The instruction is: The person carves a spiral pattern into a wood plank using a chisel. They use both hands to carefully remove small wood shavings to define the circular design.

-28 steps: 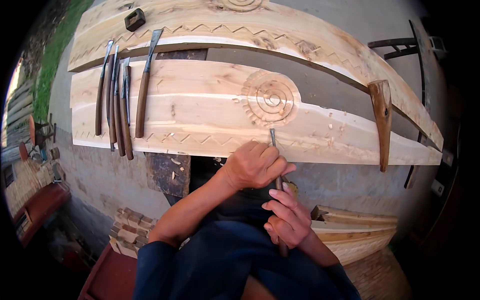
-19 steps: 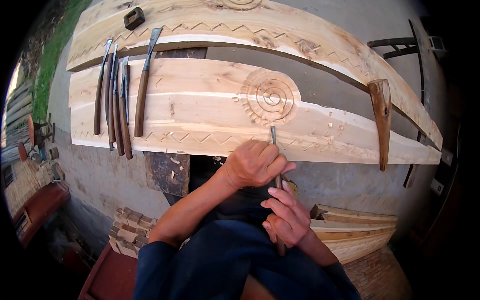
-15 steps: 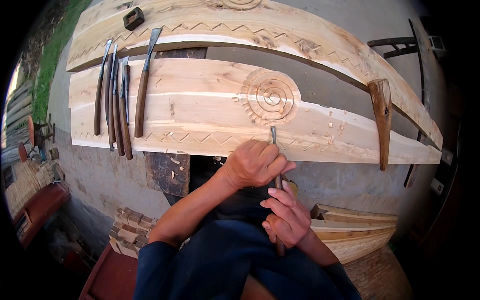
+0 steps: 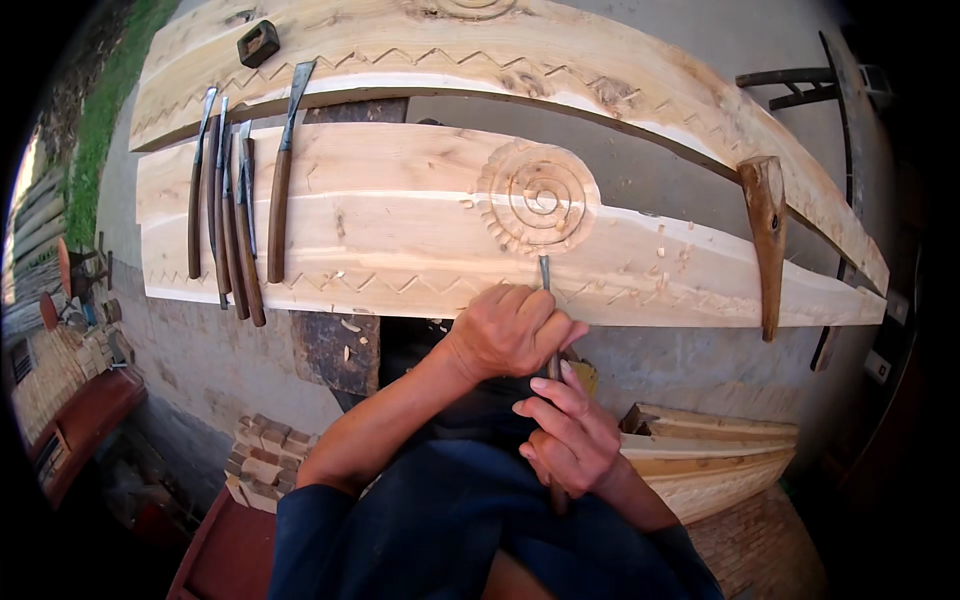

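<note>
My left hand (image 4: 510, 330) is closed round the upper part of a chisel (image 4: 544, 275), whose flat tip rests at the lower rim of a carved spiral rosette (image 4: 540, 195) on the nearer pale plank (image 4: 390, 220). Lower down, my right hand (image 4: 570, 440) grips the chisel's wooden handle with bent fingers. A zigzag line is cut along the plank's near edge, with small chips about it. Several chisels (image 4: 282, 200) lie across the plank's left end. A tapered wooden mallet (image 4: 765, 225) lies across its right part.
Behind is a second carved plank (image 4: 450, 70) with a small dark square metal object (image 4: 258, 45) on it. Stacked wood blocks (image 4: 265, 460) sit on a red surface at lower left. More boards (image 4: 710, 470) lie at lower right. Grass (image 4: 110, 130) edges the concrete at left.
Both hands keep their hold on the chisel, with a very slight shift of the right fingers leftward. The planks and tools appear slightly shifted and tilted in the view.
</note>
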`<control>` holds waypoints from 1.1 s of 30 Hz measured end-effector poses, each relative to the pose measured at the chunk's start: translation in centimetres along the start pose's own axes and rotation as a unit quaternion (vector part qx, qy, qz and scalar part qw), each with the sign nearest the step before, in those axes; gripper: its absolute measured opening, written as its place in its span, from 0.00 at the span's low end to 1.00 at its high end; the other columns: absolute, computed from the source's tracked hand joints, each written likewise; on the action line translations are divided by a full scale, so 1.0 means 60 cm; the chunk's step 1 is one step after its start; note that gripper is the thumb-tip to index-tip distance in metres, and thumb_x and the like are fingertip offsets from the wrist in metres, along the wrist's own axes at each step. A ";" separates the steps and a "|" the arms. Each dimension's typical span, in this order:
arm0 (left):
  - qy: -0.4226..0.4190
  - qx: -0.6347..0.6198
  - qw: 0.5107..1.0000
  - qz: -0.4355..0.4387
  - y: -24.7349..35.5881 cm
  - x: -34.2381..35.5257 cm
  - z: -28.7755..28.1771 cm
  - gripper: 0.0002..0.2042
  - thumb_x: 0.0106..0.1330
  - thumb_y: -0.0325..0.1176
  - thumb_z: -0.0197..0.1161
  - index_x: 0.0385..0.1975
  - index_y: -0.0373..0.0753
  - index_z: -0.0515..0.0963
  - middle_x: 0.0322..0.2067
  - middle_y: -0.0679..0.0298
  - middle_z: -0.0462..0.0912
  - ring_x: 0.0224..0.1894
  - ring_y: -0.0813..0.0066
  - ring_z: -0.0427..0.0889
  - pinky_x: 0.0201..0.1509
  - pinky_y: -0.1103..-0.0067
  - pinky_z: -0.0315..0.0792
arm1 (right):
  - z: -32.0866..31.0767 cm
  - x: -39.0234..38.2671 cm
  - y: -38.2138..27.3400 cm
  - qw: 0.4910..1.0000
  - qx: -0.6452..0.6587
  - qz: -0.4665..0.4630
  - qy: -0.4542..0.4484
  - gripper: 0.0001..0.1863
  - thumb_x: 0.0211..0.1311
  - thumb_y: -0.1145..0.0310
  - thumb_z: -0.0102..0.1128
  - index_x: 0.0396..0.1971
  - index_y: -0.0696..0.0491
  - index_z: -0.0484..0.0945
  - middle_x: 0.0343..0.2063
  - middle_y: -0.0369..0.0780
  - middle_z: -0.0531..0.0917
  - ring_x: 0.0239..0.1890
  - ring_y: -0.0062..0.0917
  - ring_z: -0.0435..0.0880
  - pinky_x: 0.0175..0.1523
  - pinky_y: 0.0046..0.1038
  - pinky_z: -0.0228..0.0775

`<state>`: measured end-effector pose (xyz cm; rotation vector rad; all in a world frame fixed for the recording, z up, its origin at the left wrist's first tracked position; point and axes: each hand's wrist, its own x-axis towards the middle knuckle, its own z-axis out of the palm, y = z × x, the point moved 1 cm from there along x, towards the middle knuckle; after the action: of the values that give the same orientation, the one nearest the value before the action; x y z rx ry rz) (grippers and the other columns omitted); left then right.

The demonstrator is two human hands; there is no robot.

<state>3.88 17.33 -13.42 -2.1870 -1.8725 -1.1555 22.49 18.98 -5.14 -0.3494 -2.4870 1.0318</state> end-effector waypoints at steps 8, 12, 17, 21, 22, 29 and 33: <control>-0.001 0.034 0.999 -0.006 0.000 -0.011 0.001 0.21 0.71 0.40 0.75 0.22 0.46 0.68 0.23 0.67 0.65 0.21 0.71 0.71 0.22 0.73 0.65 | 0.005 0.004 0.005 1.000 -0.013 -0.007 -0.010 0.13 0.65 0.69 0.77 0.26 0.58 0.80 0.51 0.48 0.90 0.63 0.49 0.88 0.68 0.61 0.84; 0.001 0.032 0.999 -0.007 0.000 -0.003 0.000 0.20 0.71 0.41 0.75 0.23 0.46 0.68 0.24 0.66 0.66 0.22 0.71 0.72 0.23 0.73 0.65 | 0.003 0.006 0.004 1.000 -0.010 -0.007 -0.006 0.14 0.64 0.70 0.77 0.25 0.58 0.79 0.51 0.48 0.90 0.63 0.49 0.88 0.69 0.62 0.84; -0.012 0.053 0.998 -0.015 0.004 -0.012 0.006 0.21 0.71 0.42 0.74 0.23 0.46 0.68 0.24 0.66 0.66 0.22 0.70 0.73 0.23 0.73 0.67 | 0.008 0.003 0.015 1.000 0.006 -0.002 0.010 0.13 0.62 0.72 0.77 0.25 0.58 0.78 0.49 0.49 0.90 0.62 0.50 0.89 0.68 0.62 0.84; -0.015 0.061 0.997 -0.043 0.006 -0.012 0.010 0.20 0.72 0.43 0.74 0.24 0.46 0.68 0.24 0.66 0.67 0.22 0.70 0.73 0.23 0.72 0.67 | 0.006 0.010 0.017 0.999 0.016 -0.001 0.030 0.12 0.59 0.74 0.77 0.25 0.58 0.79 0.48 0.48 0.90 0.62 0.49 0.89 0.68 0.62 0.84; -0.016 0.058 0.997 -0.047 0.005 -0.011 0.011 0.21 0.72 0.43 0.74 0.24 0.46 0.68 0.24 0.66 0.67 0.22 0.70 0.74 0.23 0.72 0.67 | 0.004 0.012 0.017 0.999 0.014 -0.003 0.030 0.12 0.59 0.74 0.77 0.25 0.58 0.79 0.48 0.48 0.90 0.62 0.49 0.89 0.68 0.62 0.84; 0.121 0.012 0.990 -0.075 0.013 -0.004 -0.037 0.16 0.67 0.43 0.80 0.31 0.45 0.77 0.21 0.67 0.67 0.18 0.67 0.70 0.21 0.70 0.62 | -0.001 0.020 -0.009 0.995 -0.043 -0.088 0.002 0.15 0.71 0.66 0.75 0.28 0.56 0.80 0.48 0.45 0.90 0.61 0.44 0.90 0.67 0.54 0.87; 0.092 -0.018 0.993 -0.069 0.012 -0.017 -0.029 0.16 0.67 0.44 0.82 0.44 0.45 0.82 0.21 0.67 0.71 0.18 0.69 0.71 0.20 0.71 0.61 | -0.020 0.013 -0.004 0.996 0.029 -0.084 0.025 0.17 0.77 0.62 0.72 0.30 0.56 0.79 0.47 0.46 0.90 0.59 0.47 0.91 0.60 0.49 0.91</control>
<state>3.61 15.44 -12.40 -1.9167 -1.9625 -1.3725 22.37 19.87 -3.97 -0.1446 -2.3891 1.0119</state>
